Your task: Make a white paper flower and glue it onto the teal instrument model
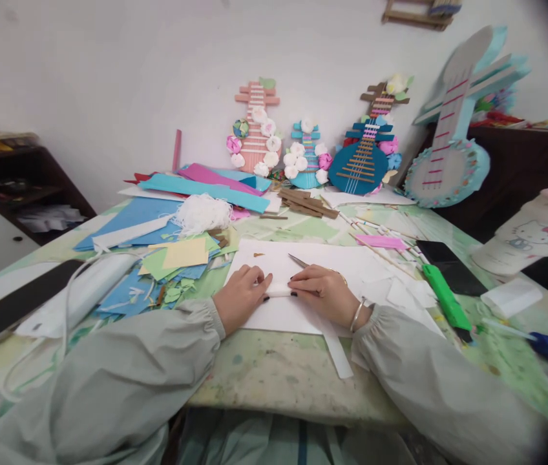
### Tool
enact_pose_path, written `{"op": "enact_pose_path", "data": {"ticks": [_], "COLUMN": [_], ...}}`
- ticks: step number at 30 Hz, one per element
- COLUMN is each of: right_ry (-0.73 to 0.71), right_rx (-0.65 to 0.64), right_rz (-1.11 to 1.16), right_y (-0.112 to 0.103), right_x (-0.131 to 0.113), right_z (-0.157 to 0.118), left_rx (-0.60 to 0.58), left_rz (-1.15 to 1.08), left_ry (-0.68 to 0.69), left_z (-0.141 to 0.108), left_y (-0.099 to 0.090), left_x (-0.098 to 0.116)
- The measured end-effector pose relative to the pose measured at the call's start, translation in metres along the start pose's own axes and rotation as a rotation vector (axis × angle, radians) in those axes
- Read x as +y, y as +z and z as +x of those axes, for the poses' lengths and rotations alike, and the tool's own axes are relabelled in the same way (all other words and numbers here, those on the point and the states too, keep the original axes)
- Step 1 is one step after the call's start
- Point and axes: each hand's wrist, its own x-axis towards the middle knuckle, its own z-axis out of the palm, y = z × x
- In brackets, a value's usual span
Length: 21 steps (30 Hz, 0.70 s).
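A small folded white paper piece point(280, 289) lies between my two hands, low over a large white sheet point(274, 320). My left hand point(239, 298) pinches its left end, fingers curled. The right end is in the fingertips of my right hand point(325, 292). Scissors point(297, 259) are also tucked in that hand; their pointed metal blades stick out to the upper left, and the handle is mostly hidden. A long white paper strip point(338, 355) runs from below my right hand toward the table's front edge. One tiny brown scrap point(258, 254) rests on the sheet.
Left are coloured paper scraps point(177, 255), white string point(203, 214) and a dark phone point(17, 300). A green-handled cutter point(446, 297), another phone point(453, 266) and a cup point(530, 229) stand right. Decorated paper instruments point(358, 168) line the back, near brown strips point(305, 203).
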Motion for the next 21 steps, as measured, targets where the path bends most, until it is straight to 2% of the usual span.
{"op": "enact_pose_path", "data": {"ticks": [3, 9, 17, 21], "right_ry": [-0.004, 0.154, -0.029, -0.058], "right_rx": [-0.004, 0.001, -0.079, -0.121], "right_rz": [-0.001, 0.004, 0.018, 0.040], "right_y": [-0.002, -0.001, -0.012, -0.016], "right_x": [0.001, 0.000, -0.012, -0.016], "right_z": [-0.001, -0.004, -0.003, -0.002], "left_rx": [0.039, -0.009, 0.084, 0.106], "left_rz": [-0.002, -0.001, -0.118, -0.190], "left_ry": [-0.007, -0.011, 0.074, 0.112], "left_z": [-0.005, -0.008, -0.012, -0.014], "left_y": [-0.001, -0.012, -0.016, -0.022], "left_x": [-0.001, 0.001, 0.003, 0.004]}}
